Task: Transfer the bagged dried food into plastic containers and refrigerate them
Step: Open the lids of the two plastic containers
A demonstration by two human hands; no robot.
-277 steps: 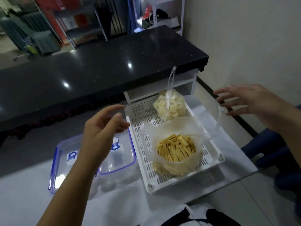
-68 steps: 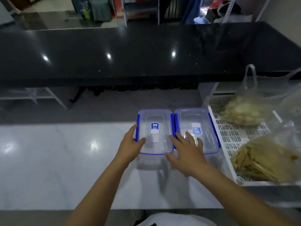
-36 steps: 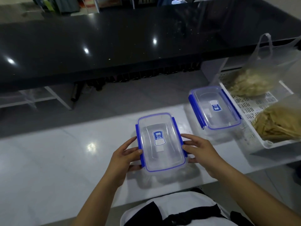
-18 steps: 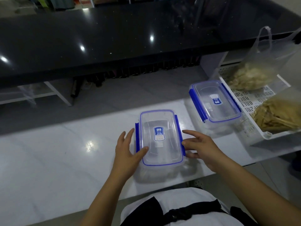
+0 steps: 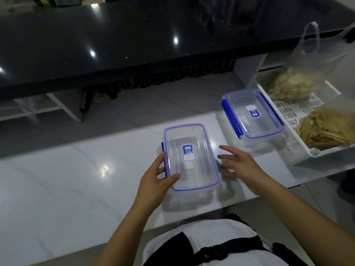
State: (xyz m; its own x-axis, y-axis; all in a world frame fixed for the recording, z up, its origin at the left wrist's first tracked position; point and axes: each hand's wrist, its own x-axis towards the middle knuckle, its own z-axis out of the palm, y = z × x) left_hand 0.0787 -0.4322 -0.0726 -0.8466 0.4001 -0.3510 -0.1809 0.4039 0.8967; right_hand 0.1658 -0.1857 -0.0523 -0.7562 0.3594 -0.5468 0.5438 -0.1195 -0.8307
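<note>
the left hand (image 5: 154, 181) grips the clear rectangular blue-rimmed plastic container (image 5: 190, 157) on the white worktop (image 5: 67, 189); the right hand (image 5: 240, 166) hovers just beside it, fingers loose, holding nothing.

Clear containers (image 5: 191, 158), blue trim, blue labels; white slotted tray (image 5: 299, 112); black counter (image 5: 134, 35); white marbled table (image 5: 67, 189).

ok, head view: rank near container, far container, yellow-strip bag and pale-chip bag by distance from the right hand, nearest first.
From the right hand:
1. Near container, just left of the fingers, in front of the person.
2. Far container, up and right, beside the white tray.
3. Yellow-strip bag, front of the tray.
4. Pale-chip bag, back of the tray.
</note>
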